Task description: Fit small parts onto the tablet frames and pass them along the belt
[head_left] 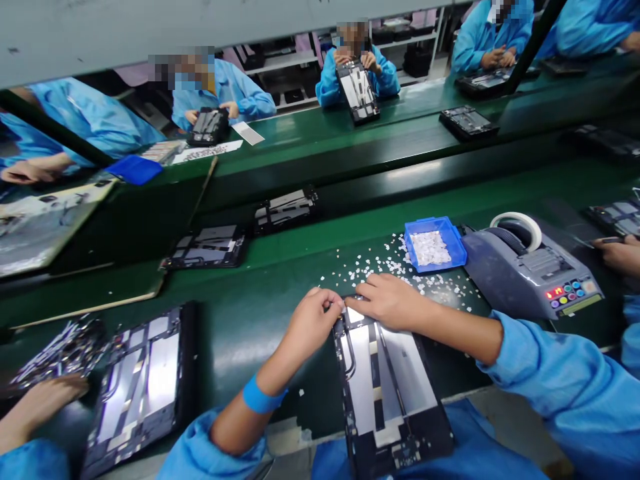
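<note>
1. The left hand (315, 320) rests at the far left corner of an open tablet (387, 390), fingers curled and pinched together on that corner. Whether a small piece sits between the fingertips cannot be told.
2. The right hand (387, 301) lies palm down across the far edge of the same tablet, fingers stretched left and close together, pressing on the frame just beside the left hand. It grasps nothing that shows.
3. The tablet lies face down with its back off, on the near edge of the green belt (260, 313), its near end hanging over toward the person. Silver plates and a dark frame show inside.
4. A blue wristband (260, 398) sits on the left forearm; both arms wear light blue sleeves.
5. Small white scraps (373, 267) are scattered on the belt just beyond the hands.
6. A blue tray (434, 243) holding more white pieces stands to the far right of the hands, touching the grey tape dispenser (530, 273), which carries a white tape roll (517, 228) and coloured buttons.
7. At near left, another open tablet (143, 380) lies by a co-worker's hand (47, 397).
8. Two more dark tablets (250, 230) lie farther along the belt to the left.
9. Across the far belt, people in blue coats handle similar tablets.
</note>
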### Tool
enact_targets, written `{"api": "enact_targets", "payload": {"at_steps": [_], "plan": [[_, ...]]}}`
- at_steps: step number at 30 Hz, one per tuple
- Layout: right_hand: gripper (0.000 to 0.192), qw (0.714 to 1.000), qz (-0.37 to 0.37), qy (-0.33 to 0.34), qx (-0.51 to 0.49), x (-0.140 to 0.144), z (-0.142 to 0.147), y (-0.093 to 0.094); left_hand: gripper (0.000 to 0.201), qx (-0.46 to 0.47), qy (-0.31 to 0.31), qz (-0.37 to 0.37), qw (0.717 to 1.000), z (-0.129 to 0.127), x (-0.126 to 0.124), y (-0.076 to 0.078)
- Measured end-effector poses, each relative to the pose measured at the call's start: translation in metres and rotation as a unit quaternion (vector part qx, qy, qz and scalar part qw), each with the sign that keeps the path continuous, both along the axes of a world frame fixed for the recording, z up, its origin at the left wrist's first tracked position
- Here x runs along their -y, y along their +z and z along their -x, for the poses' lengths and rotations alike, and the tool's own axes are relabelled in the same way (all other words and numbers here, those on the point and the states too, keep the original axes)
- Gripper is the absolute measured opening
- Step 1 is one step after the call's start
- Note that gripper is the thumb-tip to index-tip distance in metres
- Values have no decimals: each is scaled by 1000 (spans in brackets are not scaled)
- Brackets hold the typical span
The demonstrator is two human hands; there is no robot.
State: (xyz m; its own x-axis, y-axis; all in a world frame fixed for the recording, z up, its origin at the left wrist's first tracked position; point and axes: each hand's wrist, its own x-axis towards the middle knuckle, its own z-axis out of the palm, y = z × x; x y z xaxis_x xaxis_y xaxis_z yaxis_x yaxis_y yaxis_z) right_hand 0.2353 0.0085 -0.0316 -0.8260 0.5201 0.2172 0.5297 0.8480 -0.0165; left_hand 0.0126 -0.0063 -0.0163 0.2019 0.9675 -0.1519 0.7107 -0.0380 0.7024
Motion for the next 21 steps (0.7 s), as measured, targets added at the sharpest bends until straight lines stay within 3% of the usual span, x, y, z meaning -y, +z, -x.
{"api": "enact_targets", "payload": {"at_steps": [11, 14, 18, 21], "plan": [[28, 1000, -2, 0, -6, 0, 0, -2, 16, -34, 8, -62, 997, -5, 7, -5], [27, 1000, -2, 2, -15, 0, 0, -3, 6, -12, 47, -69, 996, -5, 9, -12], [26, 999, 5, 1, -39, -1, -2, -6, 22, 90, 124, 26, 988, -6, 1, -19], [24, 999, 8, -5, -48, -1, -3, -8, 19, 188, 131, 123, 966, -7, -5, -22]]}}
